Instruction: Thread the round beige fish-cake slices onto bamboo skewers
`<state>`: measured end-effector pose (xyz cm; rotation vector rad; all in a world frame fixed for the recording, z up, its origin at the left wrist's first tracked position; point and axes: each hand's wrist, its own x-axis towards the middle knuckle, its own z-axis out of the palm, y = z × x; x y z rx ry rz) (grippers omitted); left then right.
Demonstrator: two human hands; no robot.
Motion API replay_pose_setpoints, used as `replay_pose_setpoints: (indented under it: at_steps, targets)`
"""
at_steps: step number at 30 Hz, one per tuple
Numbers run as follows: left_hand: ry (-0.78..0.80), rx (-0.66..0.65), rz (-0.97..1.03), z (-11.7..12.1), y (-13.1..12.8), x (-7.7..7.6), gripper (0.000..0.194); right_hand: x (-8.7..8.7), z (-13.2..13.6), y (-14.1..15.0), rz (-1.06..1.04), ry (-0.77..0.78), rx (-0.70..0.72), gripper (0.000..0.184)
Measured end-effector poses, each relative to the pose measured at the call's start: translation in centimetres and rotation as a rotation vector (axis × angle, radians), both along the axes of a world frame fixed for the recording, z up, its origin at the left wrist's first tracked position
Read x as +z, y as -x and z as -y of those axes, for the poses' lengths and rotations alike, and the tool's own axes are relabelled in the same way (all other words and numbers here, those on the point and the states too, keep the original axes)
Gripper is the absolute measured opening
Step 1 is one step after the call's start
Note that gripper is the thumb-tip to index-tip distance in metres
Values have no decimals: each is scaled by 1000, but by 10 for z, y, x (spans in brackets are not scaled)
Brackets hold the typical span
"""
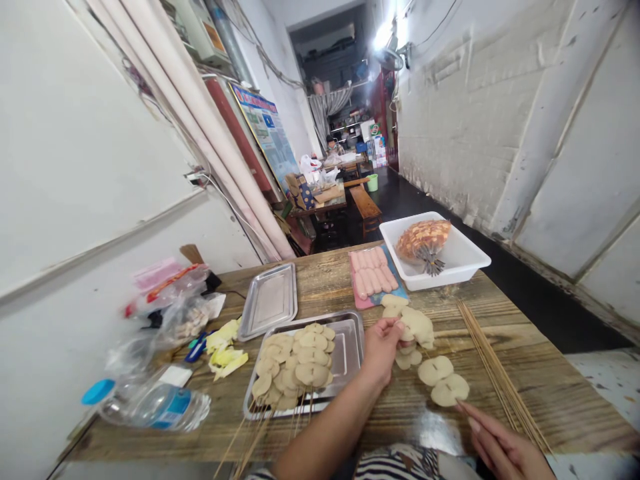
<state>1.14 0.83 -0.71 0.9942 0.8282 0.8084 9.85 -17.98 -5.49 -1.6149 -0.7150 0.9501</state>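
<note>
My left hand (381, 348) is closed, its thumb and fingers pinching pale beige flat slices (418, 327) above the table. More such slices lie beneath and just behind it. At the lower right my right hand (507, 443) is closed on a skewer, mostly hidden by the fingers, with pale slices (450, 389) at its far end. To the left of my left hand, a metal tray (353, 347) bears a heap of skewered slices (295, 363), the sticks pointing toward me. Loose bamboo skewers (493, 363) lie in a bundle on the right.
Behind the hands lie a pack of pink sausages (373, 270) and a white plastic tub (467, 267) holding a bag of reddish-brown food (423, 240). A second metal tray (270, 300), yellow scraps (227, 353), plastic bags (185, 313) and a water bottle (173, 408) are left.
</note>
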Motion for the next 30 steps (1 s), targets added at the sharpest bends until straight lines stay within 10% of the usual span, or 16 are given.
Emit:
replay_pose_setpoints:
  at_steps: [30]
  targets:
    - [49, 37, 35, 2, -1, 2, 30, 3, -6, 5, 76, -34, -32, 60]
